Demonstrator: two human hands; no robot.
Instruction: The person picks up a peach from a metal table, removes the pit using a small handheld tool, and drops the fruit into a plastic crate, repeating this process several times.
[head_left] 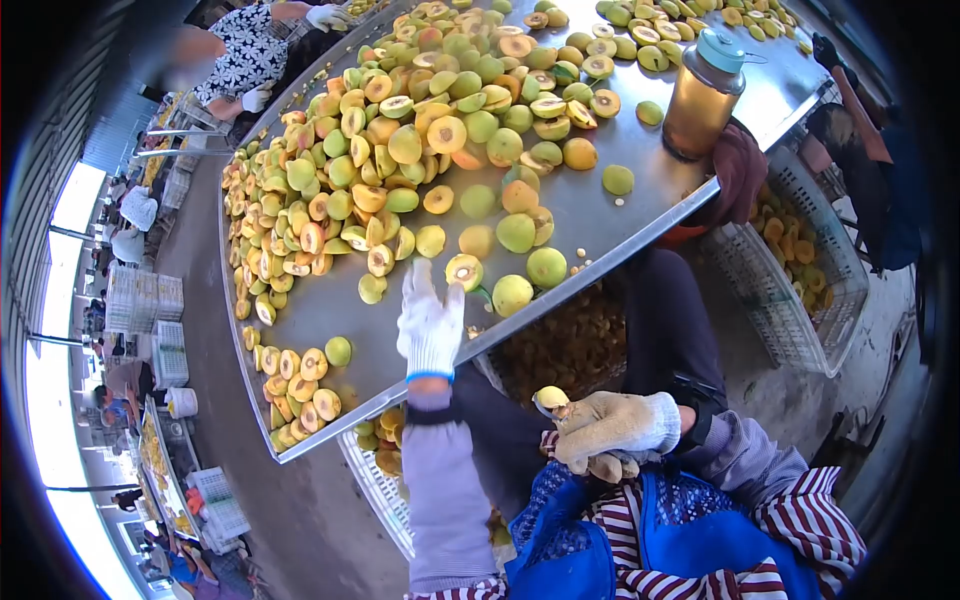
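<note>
My left hand (430, 322), in a white glove with a blue cuff edge, reaches over the near side of the metal table (370, 340). Its fingers are spread, with the thumb close to a halved fruit (464, 272), a peach or apricot, whose cut face points up. Whole fruits (512, 295) sit just right of that hand. Above my lap, my right hand (615, 428) in a worn beige glove is closed around a small tool with a curved metal tip (542, 408). A yellowish piece (552, 397) rests at the tip; the handle is hidden in the glove.
A large heap of halved fruit (400, 150) covers the table's far side. A bottle (704, 95) with a teal lid stands near the right edge. Fruit-filled crates (830, 330) flank my legs on the floor. Co-workers sit at the far left and right.
</note>
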